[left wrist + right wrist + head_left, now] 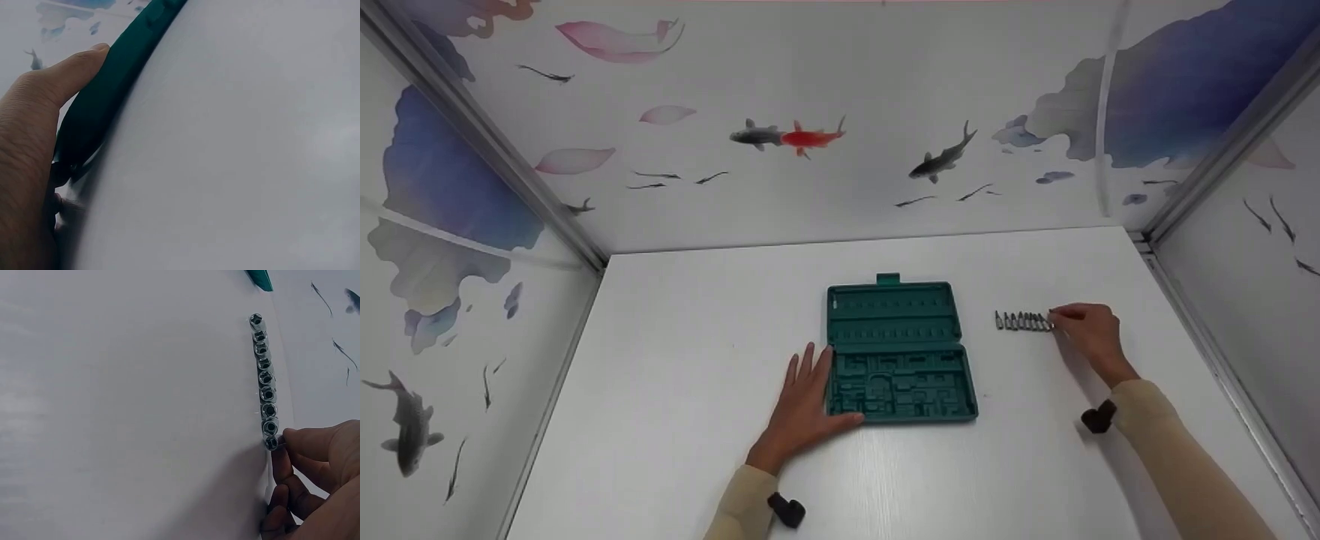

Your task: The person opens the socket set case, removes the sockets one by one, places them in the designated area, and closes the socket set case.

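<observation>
An unfolded green plastic tool case (896,349) lies on the white table, its moulded compartments facing up. My left hand (802,405) rests against its left side with the fingers straight; the thumb lies at the near edge. In the left wrist view, that thumb touches the green case wall (107,84). Right of the case runs a row of small metal bit sockets (1020,321). At the row's right end, my right hand (1091,334) pinches the last bit socket (271,442) between thumb and index finger. Round ends with holes face the right wrist camera.
The white table (690,337) extends around the case on both sides. Panels (877,195) printed with fish and petals stand along its back and sides. A dark wrist device (1099,417) sits on the right sleeve, another (787,511) on the left.
</observation>
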The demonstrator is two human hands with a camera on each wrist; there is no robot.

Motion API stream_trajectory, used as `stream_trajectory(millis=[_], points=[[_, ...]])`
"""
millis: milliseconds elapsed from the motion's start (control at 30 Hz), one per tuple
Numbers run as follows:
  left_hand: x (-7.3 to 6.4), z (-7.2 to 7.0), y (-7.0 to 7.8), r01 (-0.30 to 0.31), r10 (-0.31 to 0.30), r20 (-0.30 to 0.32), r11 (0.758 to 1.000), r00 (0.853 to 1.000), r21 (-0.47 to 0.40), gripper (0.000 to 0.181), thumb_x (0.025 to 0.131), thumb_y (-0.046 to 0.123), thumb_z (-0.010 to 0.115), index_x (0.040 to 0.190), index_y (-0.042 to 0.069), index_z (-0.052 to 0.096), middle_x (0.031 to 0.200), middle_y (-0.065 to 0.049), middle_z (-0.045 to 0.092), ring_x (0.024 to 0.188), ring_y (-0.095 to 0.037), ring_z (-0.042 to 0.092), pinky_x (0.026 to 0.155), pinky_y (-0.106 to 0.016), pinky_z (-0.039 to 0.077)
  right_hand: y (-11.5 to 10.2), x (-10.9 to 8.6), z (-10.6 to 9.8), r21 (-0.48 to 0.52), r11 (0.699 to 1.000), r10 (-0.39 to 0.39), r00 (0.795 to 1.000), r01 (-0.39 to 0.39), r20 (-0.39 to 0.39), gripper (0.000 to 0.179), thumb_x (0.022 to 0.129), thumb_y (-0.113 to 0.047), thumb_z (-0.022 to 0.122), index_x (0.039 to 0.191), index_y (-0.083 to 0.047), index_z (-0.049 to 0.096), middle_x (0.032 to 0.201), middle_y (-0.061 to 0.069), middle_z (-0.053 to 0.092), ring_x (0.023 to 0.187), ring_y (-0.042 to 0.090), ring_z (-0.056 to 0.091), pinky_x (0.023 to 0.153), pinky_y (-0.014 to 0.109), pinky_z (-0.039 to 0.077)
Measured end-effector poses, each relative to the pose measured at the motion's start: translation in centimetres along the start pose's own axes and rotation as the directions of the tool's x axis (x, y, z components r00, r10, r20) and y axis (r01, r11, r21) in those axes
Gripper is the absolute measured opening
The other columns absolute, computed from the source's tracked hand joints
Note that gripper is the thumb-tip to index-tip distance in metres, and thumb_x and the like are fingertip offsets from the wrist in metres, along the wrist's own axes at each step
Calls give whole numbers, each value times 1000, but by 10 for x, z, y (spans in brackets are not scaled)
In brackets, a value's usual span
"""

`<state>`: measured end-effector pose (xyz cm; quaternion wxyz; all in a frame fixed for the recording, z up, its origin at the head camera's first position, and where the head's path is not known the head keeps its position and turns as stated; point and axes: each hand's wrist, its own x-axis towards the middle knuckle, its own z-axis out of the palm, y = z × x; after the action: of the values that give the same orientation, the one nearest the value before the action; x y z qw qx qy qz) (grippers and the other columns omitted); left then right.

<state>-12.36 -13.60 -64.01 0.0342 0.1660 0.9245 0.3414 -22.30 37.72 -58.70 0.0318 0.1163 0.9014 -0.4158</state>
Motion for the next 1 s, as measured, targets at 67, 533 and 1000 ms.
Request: stream_trajectory(millis=[67, 533, 1000], points=[[0, 0, 0, -1, 1, 2, 1000, 1000, 1, 127, 88, 82, 73, 178, 13, 17, 184, -18, 10, 171, -38, 2, 136, -60, 8, 0, -1, 2, -7, 1000, -9, 1000, 9, -10, 41, 109, -25, 70, 135, 8, 73, 134, 28, 71, 118, 33, 65, 78, 14, 49], [1, -2, 3, 11, -11, 18, 1000, 1000, -10, 127, 88, 81, 73, 178, 13, 16, 184, -18, 9, 171, -39, 0, 136, -60, 4, -4, -4, 7, -25, 997, -82, 988, 79, -131, 34, 109, -24, 69, 124, 6, 77, 119, 25, 75, 105, 30, 66, 75, 18, 49], [2, 1, 1, 3, -3, 13, 1000, 1000, -3, 128, 87, 81, 73, 178, 12, 17, 184, -17, 10, 171, -35, 2, 136, -58, 3, -59, -17, 60, -25, 960, -278, 961, 278, -5, 23, 109, -15, 71, 123, 2, 78, 116, 19, 77, 105, 33, 62, 90, 33, 54]])
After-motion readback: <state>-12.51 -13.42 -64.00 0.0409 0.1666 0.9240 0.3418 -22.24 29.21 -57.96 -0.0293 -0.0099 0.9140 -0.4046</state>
